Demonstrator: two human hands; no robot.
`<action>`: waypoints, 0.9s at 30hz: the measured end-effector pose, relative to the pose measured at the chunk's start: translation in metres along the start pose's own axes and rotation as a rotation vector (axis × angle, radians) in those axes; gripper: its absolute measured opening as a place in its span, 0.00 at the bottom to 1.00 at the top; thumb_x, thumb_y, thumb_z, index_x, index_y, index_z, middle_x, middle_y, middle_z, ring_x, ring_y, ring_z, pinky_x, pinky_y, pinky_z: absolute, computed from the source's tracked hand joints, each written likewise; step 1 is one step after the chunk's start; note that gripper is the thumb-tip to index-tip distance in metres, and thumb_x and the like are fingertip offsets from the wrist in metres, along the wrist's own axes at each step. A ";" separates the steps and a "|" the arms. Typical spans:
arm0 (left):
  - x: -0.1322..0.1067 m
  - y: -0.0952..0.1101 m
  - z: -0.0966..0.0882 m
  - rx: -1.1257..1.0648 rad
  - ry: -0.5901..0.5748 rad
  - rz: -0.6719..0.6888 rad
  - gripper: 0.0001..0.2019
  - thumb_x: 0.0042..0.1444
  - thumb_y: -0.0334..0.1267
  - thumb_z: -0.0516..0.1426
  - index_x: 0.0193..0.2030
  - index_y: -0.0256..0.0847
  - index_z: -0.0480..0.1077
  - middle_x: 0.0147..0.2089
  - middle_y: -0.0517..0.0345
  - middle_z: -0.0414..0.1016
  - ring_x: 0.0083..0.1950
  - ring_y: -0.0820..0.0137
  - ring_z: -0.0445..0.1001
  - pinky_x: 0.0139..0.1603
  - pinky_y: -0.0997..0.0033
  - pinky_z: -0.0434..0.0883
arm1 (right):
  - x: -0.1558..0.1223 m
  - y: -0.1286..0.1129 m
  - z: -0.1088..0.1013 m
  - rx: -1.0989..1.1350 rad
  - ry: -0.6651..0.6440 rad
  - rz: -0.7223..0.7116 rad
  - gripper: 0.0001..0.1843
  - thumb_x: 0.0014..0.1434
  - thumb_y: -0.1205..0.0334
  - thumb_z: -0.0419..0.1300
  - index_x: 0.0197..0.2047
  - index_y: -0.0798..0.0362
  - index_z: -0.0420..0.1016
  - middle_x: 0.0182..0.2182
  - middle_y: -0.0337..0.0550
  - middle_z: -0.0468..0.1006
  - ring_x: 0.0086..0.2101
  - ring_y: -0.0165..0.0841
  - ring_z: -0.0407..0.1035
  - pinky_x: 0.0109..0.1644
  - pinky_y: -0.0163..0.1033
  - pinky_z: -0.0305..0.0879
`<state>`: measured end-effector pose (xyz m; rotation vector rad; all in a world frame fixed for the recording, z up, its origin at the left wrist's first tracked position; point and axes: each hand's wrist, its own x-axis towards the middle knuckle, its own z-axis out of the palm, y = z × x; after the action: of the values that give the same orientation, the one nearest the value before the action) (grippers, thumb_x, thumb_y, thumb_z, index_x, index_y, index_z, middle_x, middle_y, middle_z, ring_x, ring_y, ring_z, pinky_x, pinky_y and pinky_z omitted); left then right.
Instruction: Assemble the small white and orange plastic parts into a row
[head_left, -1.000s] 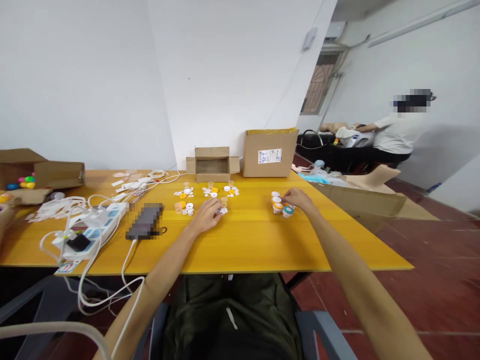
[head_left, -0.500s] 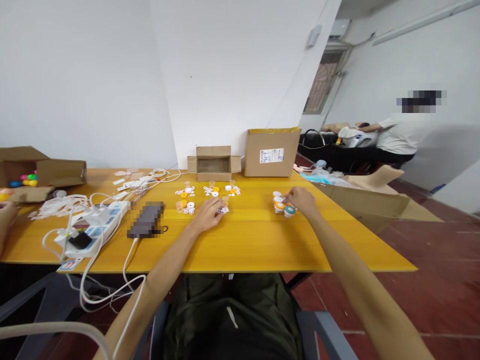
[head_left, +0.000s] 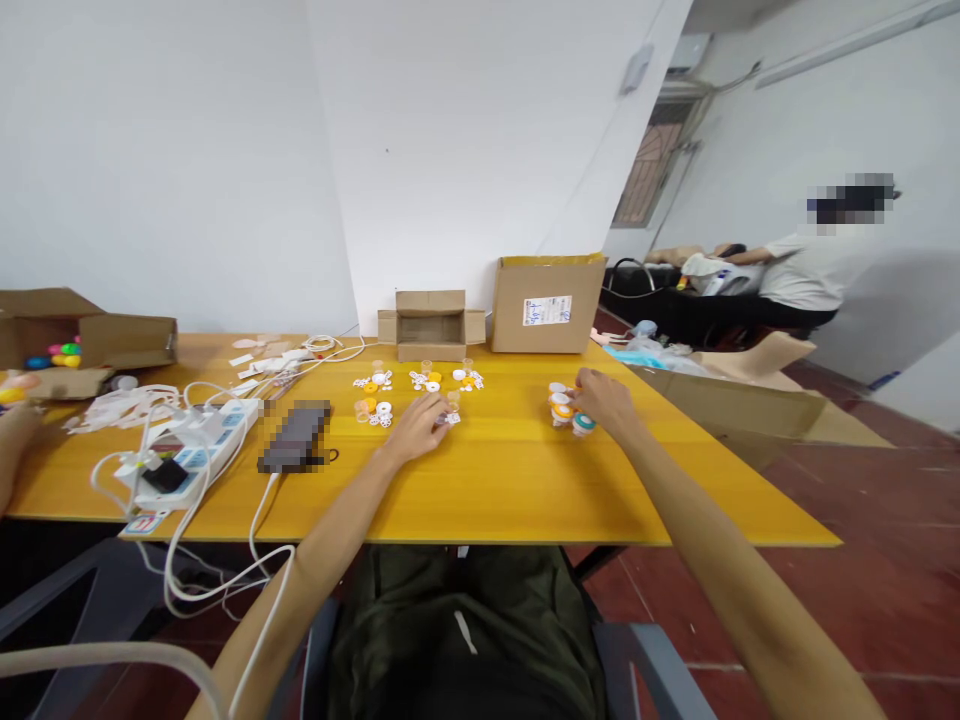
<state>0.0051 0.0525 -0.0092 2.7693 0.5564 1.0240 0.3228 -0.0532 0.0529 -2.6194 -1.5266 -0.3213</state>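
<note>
My left hand (head_left: 417, 426) lies on the yellow table (head_left: 480, 490), fingers curled around a small clear and white part (head_left: 448, 418) at its fingertips. My right hand (head_left: 604, 401) rests further right, its fingers closed on a cluster of small round pieces (head_left: 564, 408) in white, orange and teal. Beyond my left hand lie several little groups of white and orange parts (head_left: 420, 382) in rows.
Two cardboard boxes (head_left: 430, 324) (head_left: 548, 302) stand at the table's back edge. A dark phone (head_left: 295, 437), a white power strip (head_left: 192, 455) and tangled white cables lie at the left. An open box with coloured balls (head_left: 67, 350) sits far left. A person works at back right.
Both hands stay in place over their pieces; my right hand's fingers have closed a little more over the round pieces. The view has drifted slightly.
</note>
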 end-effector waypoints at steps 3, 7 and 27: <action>0.000 0.000 0.000 -0.001 -0.002 0.002 0.06 0.63 0.33 0.56 0.45 0.45 0.71 0.48 0.52 0.75 0.53 0.60 0.74 0.55 0.57 0.73 | 0.007 0.005 0.009 0.038 -0.011 -0.007 0.12 0.64 0.59 0.59 0.48 0.51 0.77 0.46 0.56 0.82 0.46 0.45 0.77 0.41 0.39 0.66; 0.000 -0.001 0.000 -0.002 -0.003 0.007 0.06 0.62 0.33 0.57 0.44 0.45 0.71 0.48 0.52 0.75 0.52 0.60 0.74 0.55 0.58 0.73 | 0.014 0.011 0.018 0.062 -0.028 -0.024 0.11 0.61 0.59 0.61 0.47 0.49 0.79 0.43 0.52 0.83 0.44 0.43 0.77 0.42 0.39 0.66; -0.001 -0.003 0.000 0.024 -0.016 0.011 0.06 0.63 0.34 0.57 0.46 0.45 0.72 0.48 0.52 0.75 0.51 0.60 0.74 0.55 0.57 0.73 | -0.005 0.008 -0.036 0.159 -0.376 -0.008 0.21 0.60 0.47 0.59 0.22 0.51 0.74 0.30 0.50 0.83 0.37 0.41 0.79 0.35 0.36 0.64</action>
<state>0.0033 0.0551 -0.0111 2.8021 0.5555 1.0030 0.3228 -0.0683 0.0865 -2.6516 -1.5831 0.2990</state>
